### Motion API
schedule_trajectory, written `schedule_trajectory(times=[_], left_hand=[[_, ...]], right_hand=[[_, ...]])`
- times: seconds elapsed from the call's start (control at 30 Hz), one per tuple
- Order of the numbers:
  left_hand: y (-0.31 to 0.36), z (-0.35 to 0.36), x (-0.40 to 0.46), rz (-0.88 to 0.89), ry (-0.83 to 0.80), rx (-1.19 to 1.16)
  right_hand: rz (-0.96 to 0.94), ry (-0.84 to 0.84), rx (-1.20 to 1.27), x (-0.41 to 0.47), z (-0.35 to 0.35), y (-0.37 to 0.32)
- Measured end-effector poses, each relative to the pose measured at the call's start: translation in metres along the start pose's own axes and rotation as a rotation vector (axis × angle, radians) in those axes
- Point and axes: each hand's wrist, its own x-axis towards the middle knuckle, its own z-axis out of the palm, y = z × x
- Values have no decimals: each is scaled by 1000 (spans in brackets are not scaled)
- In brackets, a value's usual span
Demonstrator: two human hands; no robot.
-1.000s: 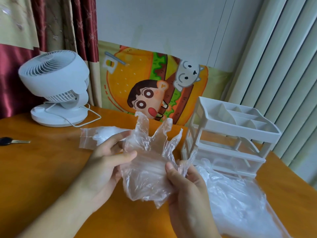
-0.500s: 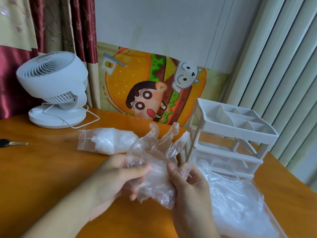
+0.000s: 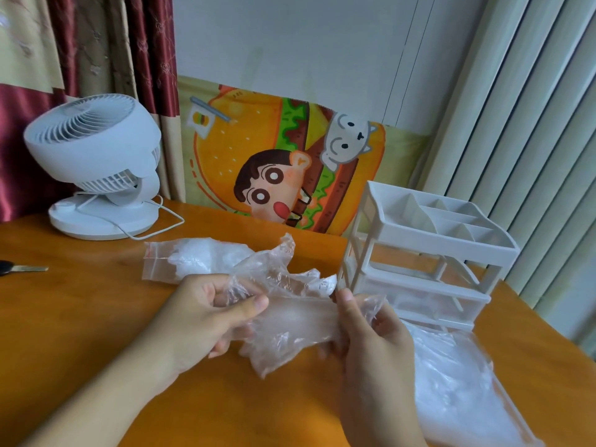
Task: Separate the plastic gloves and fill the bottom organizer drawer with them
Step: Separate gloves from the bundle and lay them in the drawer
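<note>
Two hands work one clump of plastic gloves (image 3: 290,321) above the orange wooden table (image 3: 80,317); your left hand (image 3: 206,321) pinches it between thumb and curled fingers, your right hand (image 3: 371,343) nips the other end by the thumb. The film looks thin, crinkled, near weightless and probably clingy; take hold at a loose cuff edge and peel gently, since it may tear. The white organizer (image 3: 429,253) is rigid, ribbed plastic; its pulled-out bottom drawer (image 3: 467,398) already holds translucent gloves; a zip bag (image 3: 193,259) lies behind.
</note>
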Motion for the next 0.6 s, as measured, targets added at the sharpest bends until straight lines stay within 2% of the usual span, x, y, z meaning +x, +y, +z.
schedule_trajectory(times=[0.1, 0.2, 0.33, 0.4, 0.5, 0.6], left_hand=[[1, -2, 1, 33, -7, -14], [-1, -4, 2, 84, 30, -36], [-7, 2, 2, 181, 153, -115], [-9, 8, 0, 174, 100, -67], [-11, 15, -2, 156, -11, 11], [-12, 11, 1, 168, 54, -26]], right_hand=[[-31, 8, 42, 0, -1, -5], [-8, 37, 186, 4, -2, -10], [195, -176, 281, -2, 7, -2], [261, -246, 186, -8, 11, 4], [194, -150, 116, -6, 7, 5], [138, -32, 138, 4, 0, -9]])
